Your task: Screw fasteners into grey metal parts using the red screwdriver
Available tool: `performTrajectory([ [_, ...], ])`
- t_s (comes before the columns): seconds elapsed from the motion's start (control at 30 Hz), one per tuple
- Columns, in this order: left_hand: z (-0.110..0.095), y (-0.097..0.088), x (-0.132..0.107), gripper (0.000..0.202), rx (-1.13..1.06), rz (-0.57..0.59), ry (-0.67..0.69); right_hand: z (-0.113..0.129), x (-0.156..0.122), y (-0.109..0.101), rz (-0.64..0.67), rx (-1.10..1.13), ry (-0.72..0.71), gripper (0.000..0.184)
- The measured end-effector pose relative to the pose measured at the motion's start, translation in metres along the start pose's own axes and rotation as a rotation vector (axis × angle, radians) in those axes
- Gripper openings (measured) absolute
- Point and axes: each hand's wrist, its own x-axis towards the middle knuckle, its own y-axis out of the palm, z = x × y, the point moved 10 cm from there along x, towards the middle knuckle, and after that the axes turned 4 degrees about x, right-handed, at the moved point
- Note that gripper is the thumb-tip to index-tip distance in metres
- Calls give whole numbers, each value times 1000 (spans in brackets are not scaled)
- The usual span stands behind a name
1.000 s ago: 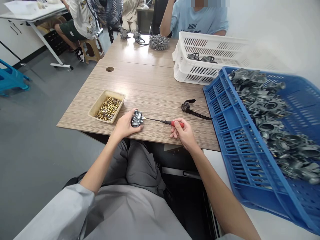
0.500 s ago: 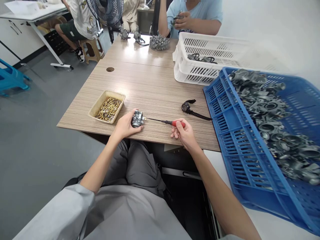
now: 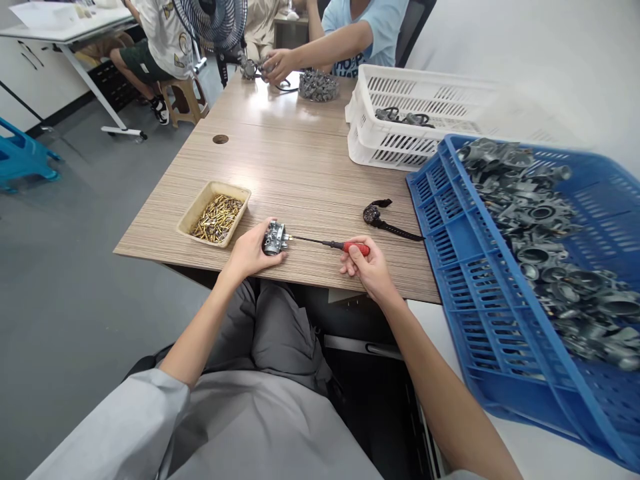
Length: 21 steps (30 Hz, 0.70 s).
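Right hand: fingers closing round the red handle of the screwdriver, keeping the shaft level, tip meeting the part.
Left hand: fingers wrapping the grey metal part, pressing it to the table, seemingly bracing it against the tip.
Brass tray: sitting just left of the left fingers, probably for easy picking.
Wristwatch: lying just beyond the right fingers, out of the way.
Blue crate: standing right of the right fingers, holding grey castings.

Bright, even light; table glare far off, edges bent and blurred
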Motion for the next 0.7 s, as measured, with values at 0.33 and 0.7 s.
performTrajectory([
  [0.33,2,1,-1,80,15,-5,1,-2,1,1,32,-24,25,51],
  [0.7,2,0,0,79,4,-11,5,-4,1,1,23,7,37,46],
])
